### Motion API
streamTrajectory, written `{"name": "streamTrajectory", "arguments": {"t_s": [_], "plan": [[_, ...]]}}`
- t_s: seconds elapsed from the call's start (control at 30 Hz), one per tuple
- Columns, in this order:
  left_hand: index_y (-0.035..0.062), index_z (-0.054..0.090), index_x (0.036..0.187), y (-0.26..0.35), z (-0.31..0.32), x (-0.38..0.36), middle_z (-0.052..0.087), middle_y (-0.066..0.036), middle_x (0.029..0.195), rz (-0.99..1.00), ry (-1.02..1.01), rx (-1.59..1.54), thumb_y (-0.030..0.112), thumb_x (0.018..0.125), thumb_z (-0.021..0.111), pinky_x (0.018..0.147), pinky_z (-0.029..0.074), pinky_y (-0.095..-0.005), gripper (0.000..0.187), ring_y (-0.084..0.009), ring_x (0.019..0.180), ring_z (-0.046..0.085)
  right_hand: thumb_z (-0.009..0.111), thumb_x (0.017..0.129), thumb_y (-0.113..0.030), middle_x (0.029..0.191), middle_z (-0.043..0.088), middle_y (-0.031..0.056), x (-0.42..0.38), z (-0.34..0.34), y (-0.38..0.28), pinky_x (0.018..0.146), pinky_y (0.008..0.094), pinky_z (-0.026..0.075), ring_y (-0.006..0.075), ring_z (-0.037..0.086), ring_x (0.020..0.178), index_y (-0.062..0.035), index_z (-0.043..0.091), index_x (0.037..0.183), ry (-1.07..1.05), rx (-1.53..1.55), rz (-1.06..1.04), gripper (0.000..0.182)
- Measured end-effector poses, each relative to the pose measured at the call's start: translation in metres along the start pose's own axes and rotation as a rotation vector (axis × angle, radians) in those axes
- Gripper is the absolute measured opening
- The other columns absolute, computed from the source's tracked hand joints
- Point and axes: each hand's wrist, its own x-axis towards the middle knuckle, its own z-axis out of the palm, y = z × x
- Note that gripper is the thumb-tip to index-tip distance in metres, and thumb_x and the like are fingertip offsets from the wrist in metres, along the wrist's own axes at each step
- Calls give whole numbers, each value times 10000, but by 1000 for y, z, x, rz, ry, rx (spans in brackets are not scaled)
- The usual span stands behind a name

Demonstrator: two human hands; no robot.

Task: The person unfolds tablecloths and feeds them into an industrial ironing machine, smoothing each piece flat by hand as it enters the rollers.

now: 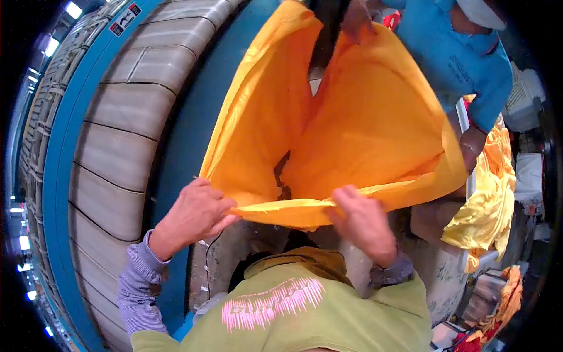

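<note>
A large orange-yellow cloth point(369, 135) hangs in the air in front of me, its near edge stretched across my body. At the left end of that edge, my left hand point(196, 212) is closed on the cloth. My right hand point(362, 222), slightly blurred, grips the same edge nearer the middle. Across from me, a co-worker in a blue shirt point(451, 53) has one hand point(359, 23) at the far top of the cloth. The co-worker's other hand point(471, 148) is by its right corner. A gap runs between the two raised sides of the cloth.
To my left stands a blue-framed machine point(61, 152) with a wide pale segmented belt point(114, 149). On the right, yellow cloth point(487, 217) is draped over a white-edged container. Orange and red cloths point(498, 299) lie at the lower right. A thin cable point(207, 264) hangs beside the machine.
</note>
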Motion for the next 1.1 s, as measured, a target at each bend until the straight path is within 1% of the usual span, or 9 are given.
{"name": "streamTrajectory", "arguments": {"t_s": [0.07, 0.17, 0.27, 0.37, 0.53, 0.7, 0.83, 0.87, 1.1], "plan": [[95, 650, 879, 2, 4, 2, 613, -90, 741, 14, 5, -34, 301, 780, 662, 742, 439, -392, 228, -281, 759, 577, 694, 710, -194, 736, 562, 77, -5, -16, 8, 513, 393, 463, 282, 598, 636, -82, 514, 778, 44, -101, 55, 223], [78, 640, 904, 11, 27, 9, 608, -97, 742, 239, -3, -241, 312, 798, 643, 757, 434, -391, 257, -290, 765, 572, 688, 703, -207, 719, 559, 69, 6, -5, -22, 499, 382, 455, 277, 594, 622, -90, 510, 773, 8, 60, -221, 224], [55, 623, 946, 26, 34, 9, 602, -107, 754, 254, 55, -294, 318, 808, 638, 794, 424, -379, 298, -300, 774, 561, 663, 729, -235, 687, 531, 60, 12, 13, -36, 468, 371, 431, 271, 575, 584, -96, 504, 761, -44, 118, -361, 213], [61, 621, 824, 36, 33, 4, 573, -104, 694, 271, 198, -308, 316, 807, 631, 741, 430, -361, 255, -283, 699, 545, 633, 773, -242, 691, 533, 68, 13, 31, -42, 463, 383, 443, 271, 580, 571, -93, 523, 773, -123, 183, -437, 186], [77, 584, 756, 26, 12, -1, 516, -82, 670, 154, 255, -88, 269, 822, 625, 785, 429, -357, 207, -241, 703, 543, 619, 798, -240, 787, 502, 79, 36, 49, -48, 461, 399, 453, 272, 580, 558, -109, 507, 823, 86, 185, -408, 174], [93, 583, 748, 13, 7, -1, 531, -61, 660, 26, 332, -28, 233, 829, 618, 846, 414, -371, 165, -221, 689, 553, 670, 737, -231, 852, 542, 40, 80, 27, -10, 617, 348, 483, 219, 587, 768, -103, 564, 870, 225, -52, -273, 213], [100, 580, 714, 0, 16, 2, 535, -61, 656, -23, 221, -24, 233, 832, 613, 816, 390, -385, 181, -226, 686, 556, 646, 786, -270, 735, 505, 61, 92, 38, -6, 599, 338, 457, 218, 557, 696, -96, 533, 733, 233, -50, -456, 214], [100, 576, 690, -2, 21, 1, 537, -72, 632, -13, 254, -23, 248, 834, 606, 732, 408, -378, 209, -237, 657, 555, 634, 811, -288, 728, 504, 67, 92, 41, -10, 590, 344, 452, 227, 558, 681, -94, 527, 712, 214, -43, -461, 243], [71, 567, 726, -3, 19, -18, 561, -84, 644, -94, 234, -25, 276, 852, 578, 608, 440, -379, 241, -267, 653, 565, 618, 824, -264, 704, 495, 70, 100, 63, -26, 583, 356, 450, 231, 552, 684, -82, 530, 734, 216, 86, -488, 221]]}}
